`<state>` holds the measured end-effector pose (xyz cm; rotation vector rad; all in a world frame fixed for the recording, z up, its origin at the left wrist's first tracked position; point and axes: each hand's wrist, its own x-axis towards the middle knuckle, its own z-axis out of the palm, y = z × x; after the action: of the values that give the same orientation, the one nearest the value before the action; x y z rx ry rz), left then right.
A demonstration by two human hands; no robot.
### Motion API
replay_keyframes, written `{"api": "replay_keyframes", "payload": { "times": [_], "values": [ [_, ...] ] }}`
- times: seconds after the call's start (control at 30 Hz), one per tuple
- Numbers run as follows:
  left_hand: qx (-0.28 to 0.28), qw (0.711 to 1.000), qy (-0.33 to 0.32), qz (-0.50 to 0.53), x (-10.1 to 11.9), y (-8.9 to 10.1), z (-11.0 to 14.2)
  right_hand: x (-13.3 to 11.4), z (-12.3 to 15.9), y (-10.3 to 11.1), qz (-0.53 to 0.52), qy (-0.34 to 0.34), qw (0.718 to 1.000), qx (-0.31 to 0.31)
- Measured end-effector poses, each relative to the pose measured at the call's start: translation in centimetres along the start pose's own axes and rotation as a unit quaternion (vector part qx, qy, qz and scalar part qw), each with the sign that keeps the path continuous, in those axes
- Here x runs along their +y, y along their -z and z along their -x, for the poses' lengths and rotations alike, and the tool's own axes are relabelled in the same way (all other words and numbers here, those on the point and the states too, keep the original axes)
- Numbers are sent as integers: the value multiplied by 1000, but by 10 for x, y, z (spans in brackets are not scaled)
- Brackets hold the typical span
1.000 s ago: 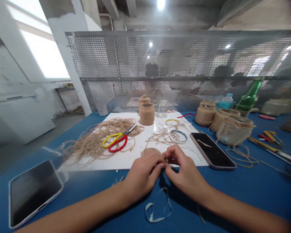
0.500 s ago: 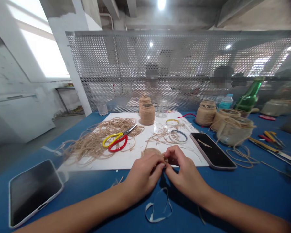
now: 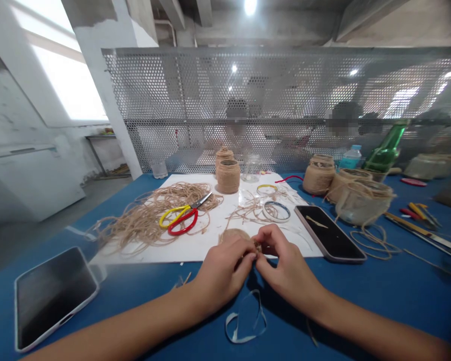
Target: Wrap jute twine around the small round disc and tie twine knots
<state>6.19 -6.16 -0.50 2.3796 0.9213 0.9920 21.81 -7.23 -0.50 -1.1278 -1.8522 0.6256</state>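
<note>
My left hand (image 3: 227, 263) and my right hand (image 3: 285, 260) meet at the front edge of a white sheet (image 3: 195, 253). The fingers of both are pinched together on a small piece of brown twine (image 3: 258, 246), mostly covered by the fingertips. Just behind my left hand lies a round, twine-coloured piece (image 3: 235, 234), partly hidden by that hand; whether it joins the pinched twine I cannot tell. A curled white strip (image 3: 244, 341) rests on the blue table (image 3: 158, 336) below my hands.
To the left, scissors (image 3: 184, 220) with yellow and red handles lie on loose twine (image 3: 135, 225). Tape rings (image 3: 276, 211), a phone (image 3: 328, 233) and twine-wrapped jars (image 3: 228, 176) stand around. Another phone (image 3: 54, 296) is front left. A perforated metal screen (image 3: 195, 100) closes the back.
Almost nothing differs. Both hands keep their pinch in the same place, with only a slight shift of the fingers.
</note>
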Motion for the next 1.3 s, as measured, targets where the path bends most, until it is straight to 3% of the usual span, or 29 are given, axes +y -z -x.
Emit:
{"api": "replay_keyframes", "payload": {
  "times": [0.8,1.3],
  "values": [
    [5,1000,-10,-1,-3,-2,2,1,0,-1,-10,1,1000,2],
    [42,999,-2,-8,-7,-1,1,2,0,0,-10,24,1000,12]
  ]
}}
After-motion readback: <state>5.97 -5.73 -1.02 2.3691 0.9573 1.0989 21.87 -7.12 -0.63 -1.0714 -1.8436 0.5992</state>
